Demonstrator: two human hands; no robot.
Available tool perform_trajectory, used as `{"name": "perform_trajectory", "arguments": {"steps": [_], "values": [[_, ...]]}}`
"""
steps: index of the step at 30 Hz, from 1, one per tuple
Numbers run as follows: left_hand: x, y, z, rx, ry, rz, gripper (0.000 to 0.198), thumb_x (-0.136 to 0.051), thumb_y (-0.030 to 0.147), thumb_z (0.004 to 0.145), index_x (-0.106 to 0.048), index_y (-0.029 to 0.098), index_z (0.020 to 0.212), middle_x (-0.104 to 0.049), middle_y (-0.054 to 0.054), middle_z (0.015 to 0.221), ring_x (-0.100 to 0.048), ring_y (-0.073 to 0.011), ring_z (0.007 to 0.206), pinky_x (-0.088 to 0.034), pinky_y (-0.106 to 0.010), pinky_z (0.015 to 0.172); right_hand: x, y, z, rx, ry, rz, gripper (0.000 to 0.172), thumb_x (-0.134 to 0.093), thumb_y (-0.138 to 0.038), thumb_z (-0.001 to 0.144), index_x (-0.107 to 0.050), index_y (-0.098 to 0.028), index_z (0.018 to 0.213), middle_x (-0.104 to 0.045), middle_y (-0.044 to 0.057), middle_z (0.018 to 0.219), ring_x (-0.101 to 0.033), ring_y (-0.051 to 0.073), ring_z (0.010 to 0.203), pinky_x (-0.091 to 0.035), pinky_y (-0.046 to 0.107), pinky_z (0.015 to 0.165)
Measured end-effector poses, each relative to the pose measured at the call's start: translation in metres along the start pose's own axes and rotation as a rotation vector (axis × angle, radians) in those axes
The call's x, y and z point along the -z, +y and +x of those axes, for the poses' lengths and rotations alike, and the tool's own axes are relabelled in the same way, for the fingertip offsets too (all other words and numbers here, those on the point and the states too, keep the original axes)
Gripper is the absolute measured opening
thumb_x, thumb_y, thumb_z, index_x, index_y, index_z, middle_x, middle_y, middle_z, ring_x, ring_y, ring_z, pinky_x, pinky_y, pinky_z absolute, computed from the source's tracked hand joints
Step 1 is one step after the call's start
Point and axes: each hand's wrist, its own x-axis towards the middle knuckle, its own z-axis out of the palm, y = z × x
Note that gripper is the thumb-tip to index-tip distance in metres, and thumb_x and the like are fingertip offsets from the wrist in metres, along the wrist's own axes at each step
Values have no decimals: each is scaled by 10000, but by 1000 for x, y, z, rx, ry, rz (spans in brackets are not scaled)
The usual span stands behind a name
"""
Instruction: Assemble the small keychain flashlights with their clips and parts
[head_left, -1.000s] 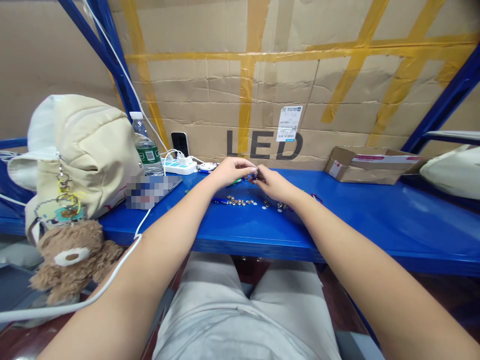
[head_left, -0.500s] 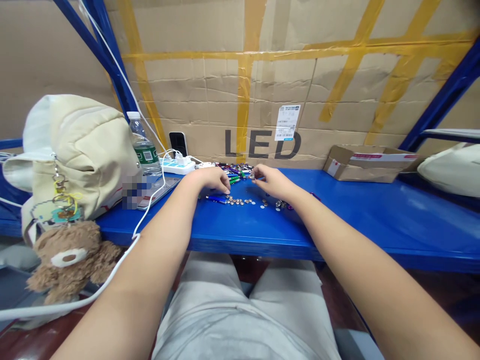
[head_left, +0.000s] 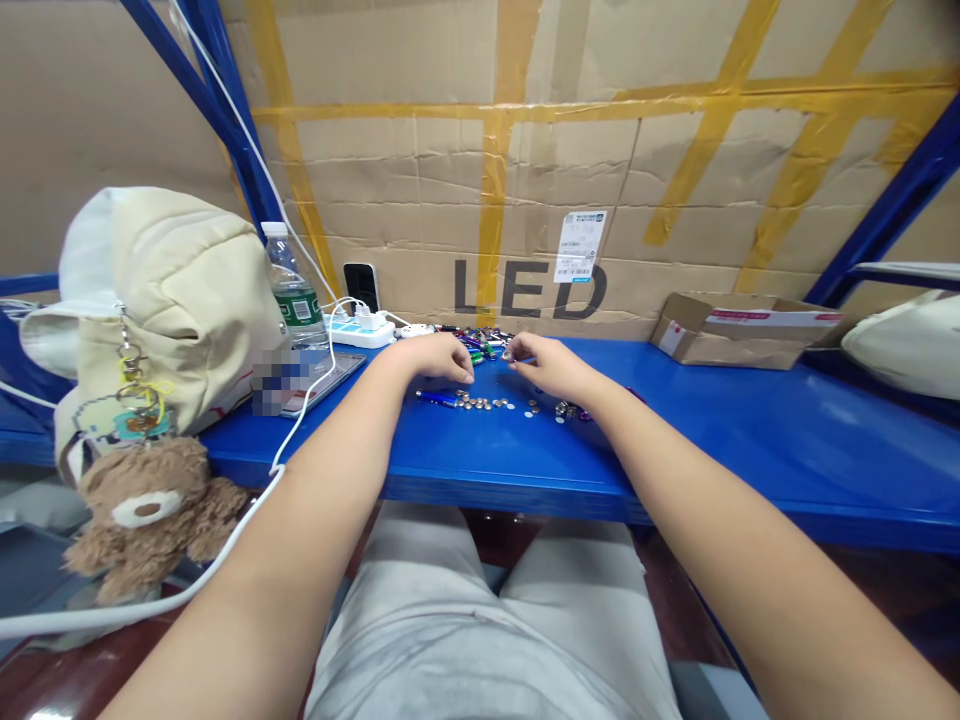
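Observation:
My left hand (head_left: pixel 442 358) hangs low over the blue table (head_left: pixel 480 450) with its fingers curled down and together. What they hold, if anything, is hidden. Facing it, my right hand (head_left: pixel 546 364) pinches a small round metal piece (head_left: pixel 508 354) between thumb and fingertips. Between and below the hands lies a row of small shiny discs (head_left: pixel 474 403), like button cells. A blue metal tube (head_left: pixel 437 398), pen-like, rests at the row's left end. Behind the hands is a pile of small coloured metal tubes (head_left: pixel 484 343). More silvery pieces (head_left: pixel 565 409) lie under my right wrist.
At left stand a cream backpack (head_left: pixel 172 300) with a teddy bear charm (head_left: pixel 150 510), a water bottle (head_left: pixel 300 305), a phone (head_left: pixel 330 378) and a power strip (head_left: pixel 364 329). A white cable (head_left: pixel 304 400) crosses the table edge. An open cardboard box (head_left: pixel 742 335) sits back right.
My left hand has moved slightly right and up, closer to my right hand. My right hand stays nearly in place, still pinching the small round piece. The camera view has shifted a little.

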Motion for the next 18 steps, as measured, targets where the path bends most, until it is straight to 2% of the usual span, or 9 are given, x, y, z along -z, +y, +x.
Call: {"name": "perform_trajectory", "arguments": {"steps": [3, 6, 11, 15, 18], "values": [[2, -6, -1, -44, -21, -31, 258, -664, 384, 629, -742, 263, 844, -715, 24, 834, -592, -125, 721, -383, -188, 622, 1, -1, -1, 6, -6, -8, 139, -512, -121, 790, -577, -176, 900, -655, 65, 927, -596, 185, 857, -476, 341, 784], [1, -7, -1, -20, -75, -56, 241, -699, 378, 582, -748, 276, 795, -720, 31, 819, -595, -128, 729, -387, -181, 625, 0, 1, -1, 27, -12, -5, 159, -511, -108, 787, -582, -175, 911, -654, 62, 934, -596, 180, 859, -478, 340, 789], [-1, -6, 1, 38, 6, -62, 217, -684, 371, 593, -744, 241, 756, -701, 12, 706, -569, -112, 618, -372, -186, 574, 0, 4, -1, 28, -16, 8, 159, -519, -120, 795, -590, -177, 925, -655, 63, 949, -601, 182, 875, -483, 344, 796], [0, -9, 0, 7, -44, -56, 257, -700, 375, 575, -745, 262, 801, -718, 20, 801, -591, -125, 702, -387, -187, 622, 0, 3, -1, 31, -30, 26, 166, -526, -115, 794, -589, -178, 934, -656, 64, 969, -604, 184, 893, -480, 347, 813], [0, -8, 0, 38, -74, -37, 218, -699, 343, 578, -741, 251, 771, -721, 12, 818, -594, -136, 714, -395, -206, 645, 0, 2, -1, 28, -36, 28, 167, -531, -104, 787, -589, -175, 927, -656, 63, 966, -601, 181, 894, -476, 343, 822]]}}
